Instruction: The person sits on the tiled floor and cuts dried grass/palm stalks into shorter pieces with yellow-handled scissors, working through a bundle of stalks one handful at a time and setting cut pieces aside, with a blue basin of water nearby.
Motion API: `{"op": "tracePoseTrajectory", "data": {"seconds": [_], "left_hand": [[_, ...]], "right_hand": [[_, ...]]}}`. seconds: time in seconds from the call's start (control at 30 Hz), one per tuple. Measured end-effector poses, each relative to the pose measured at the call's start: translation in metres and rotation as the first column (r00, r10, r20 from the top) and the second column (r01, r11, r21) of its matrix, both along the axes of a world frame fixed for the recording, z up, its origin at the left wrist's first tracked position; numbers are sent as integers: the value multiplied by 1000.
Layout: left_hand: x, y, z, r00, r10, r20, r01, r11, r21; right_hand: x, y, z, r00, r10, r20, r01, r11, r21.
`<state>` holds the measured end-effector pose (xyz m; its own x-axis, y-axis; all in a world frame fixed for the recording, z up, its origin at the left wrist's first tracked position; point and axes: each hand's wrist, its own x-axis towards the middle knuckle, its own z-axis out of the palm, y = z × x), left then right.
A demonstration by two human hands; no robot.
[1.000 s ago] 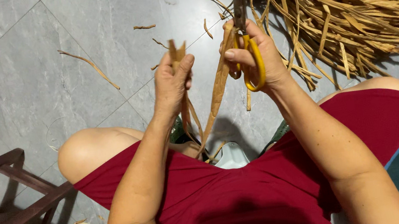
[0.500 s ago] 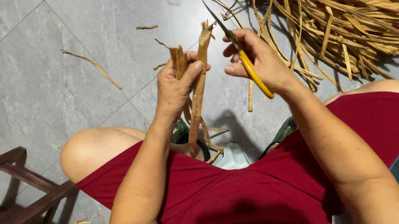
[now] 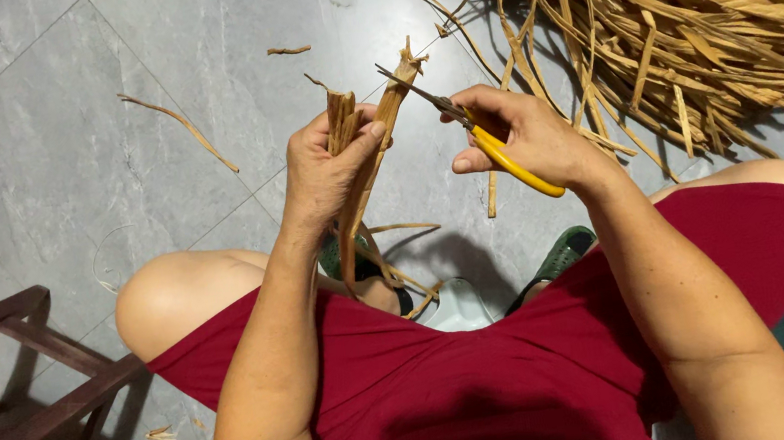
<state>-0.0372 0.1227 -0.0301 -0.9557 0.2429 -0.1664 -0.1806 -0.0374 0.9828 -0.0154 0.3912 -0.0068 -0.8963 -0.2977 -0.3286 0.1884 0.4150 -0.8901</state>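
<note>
Two dried reed strips point(image 3: 360, 169) sit at frame centre, long axis near vertical, frayed tips pointing to the upper right. Left hand point(image 3: 330, 173) fingers are clamped around them. Right hand point(image 3: 522, 137) fingers grip yellow-handled scissors point(image 3: 482, 137), blades parted at the tip. Risk: blades slipping toward the left thumb; brittle fibre splitting.

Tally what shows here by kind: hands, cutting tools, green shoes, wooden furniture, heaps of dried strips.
Hands: 2, left hand and right hand
Yellow-handled scissors: 1
Green shoes: 2
Dark wooden stool: 1
Heap of dried strips: 1
Total: 7
</note>
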Motion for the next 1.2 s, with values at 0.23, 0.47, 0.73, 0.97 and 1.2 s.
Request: {"op": "tracePoseTrajectory", "data": {"seconds": [0.23,0.47,0.73,0.97,1.2], "left_hand": [[-1,-5,4,999,7,54,-7,1000,16],[-4,-4,0,987,29,155,-50,990,131],[7,16,-7,984,-166,57,149,962,230],[13,24,-16,993,-69,-95,72,997,33],[6,23,-16,989,111,102,-132,962,239]], "right_hand": [[-2,-10,-3,997,-80,19,82,993,-88],[-3,-21,-14,968,-230,99,251,906,-341],[4,-39,-21,954,-297,-32,211,745,-633],[3,-44,-23,945,-323,-45,223,740,-635],[6,-48,-25,934,-245,-261,121,901,-416]]}}
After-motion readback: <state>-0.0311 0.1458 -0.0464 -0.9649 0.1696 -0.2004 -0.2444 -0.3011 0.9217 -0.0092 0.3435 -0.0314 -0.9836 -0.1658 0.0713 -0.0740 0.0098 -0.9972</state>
